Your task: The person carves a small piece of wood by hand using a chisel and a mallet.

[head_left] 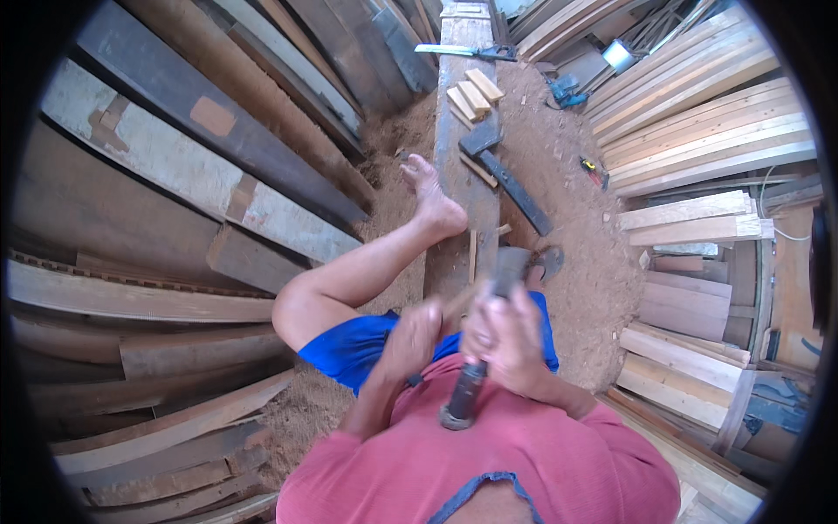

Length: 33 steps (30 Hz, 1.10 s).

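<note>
My right hand (pixel 504 336), blurred by motion, is closed around the dark handle of a hatchet-like tool (pixel 463 397). Its broad grey head points away from me, and the butt of the handle hangs before my chest. The exact kind of tool is smeared. My left hand (pixel 417 336) is closed just to the left, above my blue shorts. A pale wooden strip (pixel 460 306) runs from its fingers toward the tool; the grip itself is partly hidden. Under the strip, a long narrow bench (pixel 445 271) stretches away from me, with my bare left foot against its edge.
On the bench lie several pale wood blocks (pixel 476 90), a dark L-shaped wooden piece (pixel 519 196) and a handsaw (pixel 467 51) at the far end. Long boards (pixel 201 157) lean at left; stacked timber (pixel 698 144) lines the right. A blue power tool (pixel 567 90) sits on the sawdust-covered floor.
</note>
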Each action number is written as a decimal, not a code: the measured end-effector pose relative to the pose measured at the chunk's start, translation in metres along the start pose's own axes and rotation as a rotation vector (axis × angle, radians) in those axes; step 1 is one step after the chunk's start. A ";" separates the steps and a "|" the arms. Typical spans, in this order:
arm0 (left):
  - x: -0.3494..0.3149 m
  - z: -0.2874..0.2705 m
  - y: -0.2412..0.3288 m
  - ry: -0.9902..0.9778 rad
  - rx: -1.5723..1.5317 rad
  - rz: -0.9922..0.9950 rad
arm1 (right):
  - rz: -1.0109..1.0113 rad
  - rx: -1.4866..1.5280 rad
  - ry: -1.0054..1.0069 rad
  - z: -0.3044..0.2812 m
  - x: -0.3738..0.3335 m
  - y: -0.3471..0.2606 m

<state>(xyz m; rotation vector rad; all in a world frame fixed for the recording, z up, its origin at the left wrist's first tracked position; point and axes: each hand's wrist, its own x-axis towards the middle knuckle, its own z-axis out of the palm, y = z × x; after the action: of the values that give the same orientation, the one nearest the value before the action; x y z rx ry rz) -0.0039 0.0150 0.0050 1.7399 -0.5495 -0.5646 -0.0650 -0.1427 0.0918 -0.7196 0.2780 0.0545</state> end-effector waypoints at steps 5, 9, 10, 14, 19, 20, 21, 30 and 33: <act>-0.026 0.011 -0.023 0.079 -0.708 -0.472 | -0.052 -0.115 0.163 -0.037 0.018 -0.016; 0.015 0.013 -0.006 0.108 -0.529 -0.208 | -0.084 -0.441 0.182 -0.045 0.054 -0.006; 0.020 0.014 -0.002 0.110 -0.433 -0.134 | -0.117 -0.566 0.213 -0.045 0.060 -0.004; 0.028 0.018 0.001 0.083 -0.305 -0.034 | -0.249 -0.737 0.171 -0.061 0.072 -0.007; 0.029 0.014 -0.010 -0.141 -0.697 -0.306 | -0.245 -0.704 0.101 -0.069 0.073 -0.008; 0.030 0.014 -0.013 -0.138 -0.695 -0.307 | -0.243 -0.703 0.098 -0.066 0.072 -0.009; 0.032 0.015 -0.015 -0.136 -0.815 -0.342 | -0.179 -0.639 0.156 -0.062 0.071 -0.009; 0.080 0.012 -0.012 0.201 -0.794 -0.310 | 0.262 0.163 0.050 -0.022 0.048 0.022; 0.083 -0.006 -0.041 0.033 -0.686 -0.190 | 0.358 0.169 0.001 -0.006 0.037 0.030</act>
<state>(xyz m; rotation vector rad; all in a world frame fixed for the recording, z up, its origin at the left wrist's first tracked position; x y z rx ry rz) 0.0671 -0.0235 -0.0408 1.1459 -0.1318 -0.7516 -0.0353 -0.1254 0.0584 -0.4954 0.4052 0.3671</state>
